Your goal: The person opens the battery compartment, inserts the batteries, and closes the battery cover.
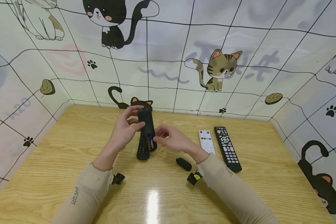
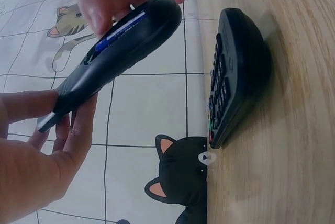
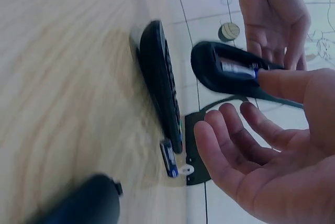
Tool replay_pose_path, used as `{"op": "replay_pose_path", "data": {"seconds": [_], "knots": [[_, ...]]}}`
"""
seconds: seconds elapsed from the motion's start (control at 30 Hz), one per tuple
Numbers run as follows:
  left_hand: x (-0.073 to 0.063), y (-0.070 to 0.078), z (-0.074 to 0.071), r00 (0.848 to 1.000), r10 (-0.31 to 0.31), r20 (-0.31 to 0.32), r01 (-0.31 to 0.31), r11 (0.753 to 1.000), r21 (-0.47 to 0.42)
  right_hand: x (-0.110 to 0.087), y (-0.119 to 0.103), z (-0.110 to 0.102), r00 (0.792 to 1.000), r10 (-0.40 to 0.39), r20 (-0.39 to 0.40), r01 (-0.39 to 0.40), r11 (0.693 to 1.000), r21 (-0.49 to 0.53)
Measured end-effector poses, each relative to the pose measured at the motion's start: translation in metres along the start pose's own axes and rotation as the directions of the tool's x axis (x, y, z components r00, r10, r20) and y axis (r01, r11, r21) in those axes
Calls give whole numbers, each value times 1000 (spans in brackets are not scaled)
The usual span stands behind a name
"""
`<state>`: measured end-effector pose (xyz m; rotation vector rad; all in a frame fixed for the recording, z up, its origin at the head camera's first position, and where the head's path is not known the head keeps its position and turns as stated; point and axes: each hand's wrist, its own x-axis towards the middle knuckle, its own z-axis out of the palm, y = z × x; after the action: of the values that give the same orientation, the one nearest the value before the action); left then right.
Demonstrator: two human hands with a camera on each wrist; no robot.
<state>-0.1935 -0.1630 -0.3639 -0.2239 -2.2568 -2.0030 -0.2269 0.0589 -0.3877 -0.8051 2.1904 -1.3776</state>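
My left hand [image 1: 123, 129] grips a black remote control [image 1: 147, 121] by its upper end, back side up and tilted over the table. Its battery compartment is uncovered, with batteries [image 1: 150, 142] inside, one of them blue. The thumb of my right hand [image 1: 175, 139] presses on the blue-ended battery [image 3: 238, 70] in the right wrist view, while the other fingers hang loosely curved below the remote. Under the held remote, another black remote [image 1: 142, 151] lies buttons up on the table. A loose battery [image 3: 169, 158] rests near that one's far end.
A small black battery cover [image 1: 184, 164] lies on the wooden table [image 1: 145, 193] in front of my right hand. To the right are a white remote [image 1: 206, 141], partly behind my right forearm, and a long black remote [image 1: 227, 149]. A cat-print cloth [image 1: 168, 74] backs the table.
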Motion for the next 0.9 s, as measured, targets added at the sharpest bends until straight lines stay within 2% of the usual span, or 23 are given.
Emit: {"op": "replay_pose_path", "data": {"seconds": [0.13, 0.23, 0.37, 0.57, 0.77, 0.9], "knots": [[1, 0, -1, 1000, -10, -14, 11, 1000, 14, 4, 5, -8, 999, 8, -31, -10, 998, -62], [1, 0, -1, 1000, -21, -19, 21, 1000, 19, 9, 10, -12, 998, 6, -62, -17, 983, -182], [2, -1, -1, 999, -28, -18, 28, 999, 26, 17, 17, -10, 997, -11, -73, -15, 942, -336], [1, 1, -1, 999, -29, -16, 29, 999, 28, 30, 20, -2, 997, -74, -22, 53, 861, -506], [1, 1, 0, 1000, -29, -5, 29, 999, 14, 35, 19, 2, 997, -70, 45, 83, 809, -582], [1, -1, 0, 1000, -22, 2, 22, 1000, 15, 36, 20, 4, 997, -56, 57, 79, 784, -615]]}}
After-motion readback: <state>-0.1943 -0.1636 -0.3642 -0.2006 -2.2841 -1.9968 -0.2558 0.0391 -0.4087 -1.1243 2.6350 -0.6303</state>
